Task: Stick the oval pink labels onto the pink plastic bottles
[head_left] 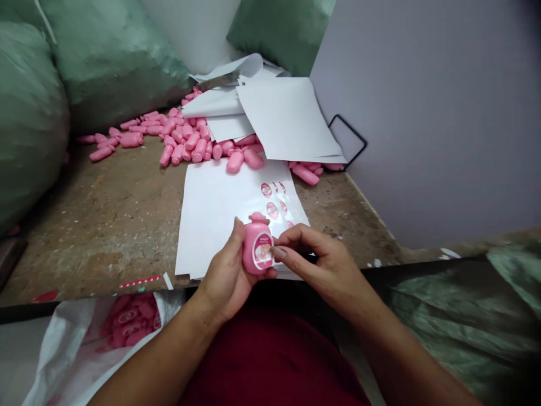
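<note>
Pink bottle (249, 245), upright in the left hand's (224, 276) grip, lower centre; right hand (332, 265) meets its oval label (262, 251) from the right, pinch unclear.

Hands (231, 270) close together, right thumb and forefinger nearly pinched.
</note>
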Motion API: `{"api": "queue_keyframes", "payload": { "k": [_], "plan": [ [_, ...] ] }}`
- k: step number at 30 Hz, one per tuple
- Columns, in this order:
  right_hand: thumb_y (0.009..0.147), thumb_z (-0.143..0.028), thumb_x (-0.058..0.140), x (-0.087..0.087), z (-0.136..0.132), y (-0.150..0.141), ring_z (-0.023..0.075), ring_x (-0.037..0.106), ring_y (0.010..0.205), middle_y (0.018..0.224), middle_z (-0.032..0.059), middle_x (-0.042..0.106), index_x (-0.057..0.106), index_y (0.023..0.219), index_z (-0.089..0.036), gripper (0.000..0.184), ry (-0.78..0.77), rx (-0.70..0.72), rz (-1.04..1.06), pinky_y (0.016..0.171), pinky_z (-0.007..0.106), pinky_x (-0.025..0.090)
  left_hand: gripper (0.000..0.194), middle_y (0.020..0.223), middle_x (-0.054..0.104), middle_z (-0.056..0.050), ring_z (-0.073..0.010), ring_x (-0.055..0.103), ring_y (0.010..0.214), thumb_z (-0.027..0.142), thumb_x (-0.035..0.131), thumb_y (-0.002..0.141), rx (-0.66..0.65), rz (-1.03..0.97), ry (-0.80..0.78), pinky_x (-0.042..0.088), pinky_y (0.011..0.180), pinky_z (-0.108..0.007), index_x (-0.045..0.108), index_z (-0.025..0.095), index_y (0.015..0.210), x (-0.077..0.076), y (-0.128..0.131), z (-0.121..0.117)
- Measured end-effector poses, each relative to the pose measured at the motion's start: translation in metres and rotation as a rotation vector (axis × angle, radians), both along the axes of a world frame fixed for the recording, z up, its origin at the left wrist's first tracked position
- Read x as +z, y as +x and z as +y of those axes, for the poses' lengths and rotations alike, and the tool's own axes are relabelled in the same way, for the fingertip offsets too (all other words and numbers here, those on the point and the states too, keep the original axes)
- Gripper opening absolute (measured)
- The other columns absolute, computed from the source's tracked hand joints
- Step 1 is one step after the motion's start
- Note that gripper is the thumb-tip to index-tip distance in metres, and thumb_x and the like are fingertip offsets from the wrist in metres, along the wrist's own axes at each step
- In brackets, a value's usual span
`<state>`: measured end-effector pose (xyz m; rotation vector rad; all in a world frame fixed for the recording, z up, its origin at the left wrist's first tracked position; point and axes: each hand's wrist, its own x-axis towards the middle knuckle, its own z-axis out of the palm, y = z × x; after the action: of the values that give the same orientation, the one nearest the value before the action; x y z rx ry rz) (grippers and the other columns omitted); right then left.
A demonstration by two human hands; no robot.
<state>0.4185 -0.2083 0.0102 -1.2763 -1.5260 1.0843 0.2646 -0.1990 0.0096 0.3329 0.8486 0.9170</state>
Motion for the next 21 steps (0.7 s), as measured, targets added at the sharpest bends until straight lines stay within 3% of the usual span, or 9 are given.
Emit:
{"api": "queue_keyframes", "payload": {
  "k": [3,13,21],
  "plan": [
    [0.082,-0.030,0.068,0.0010,-0.0002,-0.0011,0.0131,0.057,0.062,0.068,-0.0022,0.065,0.067,0.075,-0.022,0.011,-0.003,0.003,-0.016,0.059,0.025,0.044,0.051,0.081,0.062,-0.004,-0.0123,0.060,0.064,0.058,0.035,0.099,0.016,0.005,-0.038,0.052,0.049,-0.021,0.067,0.018,0.106,0.0040,0.0008,0.0006],
    [0.082,-0.034,0.067,-0.0041,0.0038,-0.0029,0.0123,0.055,0.062,0.068,-0.0026,0.062,0.062,0.074,-0.021,0.016,-0.053,0.014,0.015,0.058,0.024,0.042,0.051,0.081,0.064,-0.006,-0.0147,0.062,0.070,0.062,0.040,0.096,0.026,0.050,0.090,0.051,0.053,-0.021,0.065,0.018,0.104,-0.0025,0.0010,-0.0032],
    [0.083,-0.034,0.065,-0.0038,0.0045,-0.0028,0.0121,0.054,0.062,0.067,-0.0028,0.059,0.060,0.073,-0.021,0.017,-0.068,0.020,-0.014,0.059,0.024,0.042,0.049,0.083,0.064,-0.006,-0.0137,0.062,0.071,0.052,0.028,0.103,0.050,0.045,0.082,0.051,0.056,-0.020,0.061,0.017,0.111,-0.0016,0.0026,-0.0038]
  ]
}}
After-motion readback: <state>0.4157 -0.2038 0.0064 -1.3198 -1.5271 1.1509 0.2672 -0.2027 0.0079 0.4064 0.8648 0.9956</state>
